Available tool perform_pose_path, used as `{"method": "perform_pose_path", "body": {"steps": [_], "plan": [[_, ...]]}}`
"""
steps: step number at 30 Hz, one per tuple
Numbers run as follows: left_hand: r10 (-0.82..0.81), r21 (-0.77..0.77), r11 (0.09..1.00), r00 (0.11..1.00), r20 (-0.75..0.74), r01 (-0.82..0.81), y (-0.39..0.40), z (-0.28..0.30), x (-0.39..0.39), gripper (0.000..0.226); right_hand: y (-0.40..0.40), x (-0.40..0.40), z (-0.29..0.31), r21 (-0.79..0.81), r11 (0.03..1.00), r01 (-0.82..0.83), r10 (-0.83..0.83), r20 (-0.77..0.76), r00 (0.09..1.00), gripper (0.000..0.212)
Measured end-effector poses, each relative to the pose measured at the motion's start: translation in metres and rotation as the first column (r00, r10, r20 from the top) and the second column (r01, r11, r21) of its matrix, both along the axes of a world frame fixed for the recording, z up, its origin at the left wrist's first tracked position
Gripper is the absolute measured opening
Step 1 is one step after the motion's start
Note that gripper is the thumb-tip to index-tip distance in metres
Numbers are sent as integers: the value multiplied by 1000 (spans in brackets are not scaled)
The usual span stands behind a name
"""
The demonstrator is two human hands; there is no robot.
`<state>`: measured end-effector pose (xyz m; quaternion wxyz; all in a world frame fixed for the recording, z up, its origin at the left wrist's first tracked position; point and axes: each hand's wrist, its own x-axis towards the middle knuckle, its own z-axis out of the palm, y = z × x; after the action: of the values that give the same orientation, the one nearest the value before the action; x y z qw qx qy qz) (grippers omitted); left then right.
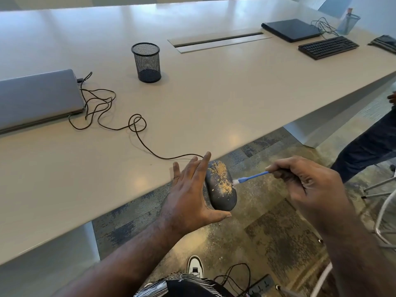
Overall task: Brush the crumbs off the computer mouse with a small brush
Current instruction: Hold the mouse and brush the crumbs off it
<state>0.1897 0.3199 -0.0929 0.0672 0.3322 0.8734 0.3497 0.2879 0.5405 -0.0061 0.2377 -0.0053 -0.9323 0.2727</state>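
My left hand (pixel 188 196) holds a dark grey wired computer mouse (pixel 220 187) out past the table's front edge, above the floor, gripped between thumb and fingers. Tan crumbs (pixel 222 179) cover the mouse's top. My right hand (pixel 308 185) pinches a small blue brush (pixel 250 177) by its handle. The brush's white bristle tip touches the mouse's right side. The mouse cable (pixel 137 129) trails back across the table to a closed grey laptop (pixel 36 97).
On the pale table (pixel 214 99) stand a black mesh pen cup (pixel 146 62), a closed black laptop (pixel 291 30) and a black keyboard (pixel 327 47). Another person's leg (pixel 368 144) is at the right. Chair legs (pixel 383 211) and a floor power strip (pixel 260 286) sit below.
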Motion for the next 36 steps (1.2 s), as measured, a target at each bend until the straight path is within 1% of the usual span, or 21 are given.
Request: {"method": "perform_pose_path", "body": {"steps": [3, 7, 10, 14, 16, 18, 20, 22, 24, 26, 28, 31, 33, 36], "plan": [[-7, -5, 1000, 1000, -3, 7, 1, 1, 1, 137, 0, -1, 0, -7, 1000, 21, -21, -42, 999, 27], [-4, 1, 1000, 1000, -1, 4, 1, 2, 0, 137, -6, -4, -1, -5, 998, -55, 55, -22, 998, 15], [8, -3, 1000, 1000, -6, -8, -1, 2, -2, 136, -1, -3, 0, -5, 999, -39, 39, 8, 999, 23], [13, -2, 1000, 1000, -8, -13, -2, 3, -3, 136, 1, -3, 2, -6, 1000, 11, -12, -47, 999, 27], [10, -5, 1000, 1000, -7, -10, -1, 4, -3, 136, -4, -5, 3, -13, 1000, -14, 13, -72, 997, 19], [12, -2, 1000, 1000, -10, -12, -1, 4, -3, 136, -8, -6, 3, -14, 998, -55, 54, -61, 997, 13], [15, 1, 1000, 1000, -6, -15, -1, 4, -4, 136, -7, -6, 2, -5, 997, -72, 72, -25, 997, 15], [15, 3, 1000, 1000, -2, -15, -1, 4, -4, 137, -3, -4, 3, -3, 999, -47, 47, -3, 999, 20], [14, 5, 1000, 1000, -2, -14, -1, 4, -4, 136, 1, -2, 4, -7, 1000, -18, 18, -13, 1000, 25], [11, 2, 1000, 1000, -4, -11, 0, 4, -3, 136, 0, -2, 4, -5, 1000, -11, 11, -37, 999, 23], [8, -2, 1000, 1000, -6, -8, 1, 4, -3, 136, -2, -3, 4, -6, 999, -34, 33, -51, 998, 17], [17, -1, 1000, 1000, -5, -17, 1, 5, -4, 136, -3, -3, 3, 3, 998, -68, 68, -18, 998, 14], [27, -1, 1000, 1000, -4, -27, 1, 5, -4, 137, -1, -2, 3, 4, 999, -48, 48, 6, 999, 20], [31, 1, 1000, 1000, -3, -31, 0, 4, -5, 137, 2, -1, 3, -10, 1000, -20, 20, -12, 1000, 26]]}}
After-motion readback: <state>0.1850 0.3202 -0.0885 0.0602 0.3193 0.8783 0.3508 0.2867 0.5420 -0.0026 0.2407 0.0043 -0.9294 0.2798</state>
